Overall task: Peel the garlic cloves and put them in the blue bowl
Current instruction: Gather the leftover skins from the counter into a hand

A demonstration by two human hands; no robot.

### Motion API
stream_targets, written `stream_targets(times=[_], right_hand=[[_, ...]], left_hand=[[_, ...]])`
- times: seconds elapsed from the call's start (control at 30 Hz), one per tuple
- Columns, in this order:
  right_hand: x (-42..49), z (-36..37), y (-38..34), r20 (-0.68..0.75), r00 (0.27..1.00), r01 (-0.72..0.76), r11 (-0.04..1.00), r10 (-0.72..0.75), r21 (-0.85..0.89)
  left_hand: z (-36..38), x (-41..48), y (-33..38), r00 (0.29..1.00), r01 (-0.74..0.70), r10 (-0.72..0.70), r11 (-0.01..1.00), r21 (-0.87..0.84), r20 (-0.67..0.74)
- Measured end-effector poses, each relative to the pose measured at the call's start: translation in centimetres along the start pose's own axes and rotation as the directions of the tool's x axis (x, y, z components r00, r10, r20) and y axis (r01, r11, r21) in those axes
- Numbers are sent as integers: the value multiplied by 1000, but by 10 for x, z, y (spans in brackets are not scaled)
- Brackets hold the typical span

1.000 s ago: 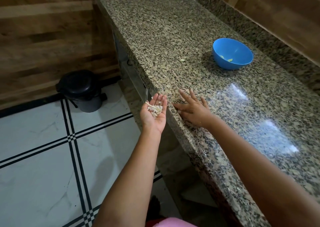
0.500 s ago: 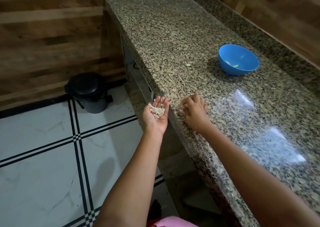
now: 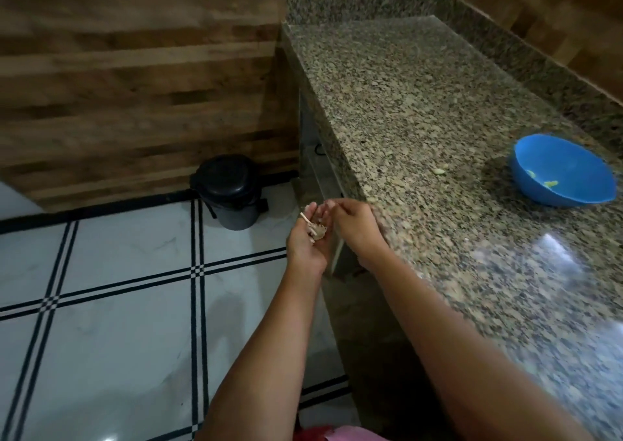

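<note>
Tabletop: speckled granite tabletop (image 3: 421, 110), swept of skins.
Bin: black round lidded bin (image 3: 229, 194) on floor, likely where skins go.
Bowl: blue plastic bowl (image 3: 563, 171) holds peeled cloves; one loose garlic clove (image 3: 439, 171) beside it.
Left hand (image 3: 308, 238): my fingers cupped, apart, catching papery garlic skins (image 3: 317, 230).
Right hand (image 3: 354, 228): my fingers pinched together, dropping scraps in.

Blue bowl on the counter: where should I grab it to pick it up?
Probably take the blue bowl by its rim on the near left side, coming from above. It stands upright and open, its round wall gives no handle, and the counter beside that edge is bare except a small garlic piece.
</note>
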State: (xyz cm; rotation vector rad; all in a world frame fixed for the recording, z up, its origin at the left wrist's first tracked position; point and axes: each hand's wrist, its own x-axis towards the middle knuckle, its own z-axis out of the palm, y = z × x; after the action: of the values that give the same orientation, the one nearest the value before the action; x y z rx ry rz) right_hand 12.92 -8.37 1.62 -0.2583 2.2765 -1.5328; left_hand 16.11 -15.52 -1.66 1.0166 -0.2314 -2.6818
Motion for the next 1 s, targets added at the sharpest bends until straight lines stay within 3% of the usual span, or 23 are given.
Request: stream_targets(times=[0.13,0.4,0.63,1.0], right_hand=[[66,47,2,-9,981,-184,951,192,249],[246,149,-14,60,955,-286,854,290,434],[407,236,-37,121,880,-452,735,459,505],[575,318,21,115,791,-576,670,600,468]], left_hand=[[3,43,41,994,-52,50,998,-20,-97],[29,223,156,982,-99,100,995,11,-163],[62,378,259,958,-46,69,995,88,-279],[48,547,311,916,62,-22,994,85,-401]])
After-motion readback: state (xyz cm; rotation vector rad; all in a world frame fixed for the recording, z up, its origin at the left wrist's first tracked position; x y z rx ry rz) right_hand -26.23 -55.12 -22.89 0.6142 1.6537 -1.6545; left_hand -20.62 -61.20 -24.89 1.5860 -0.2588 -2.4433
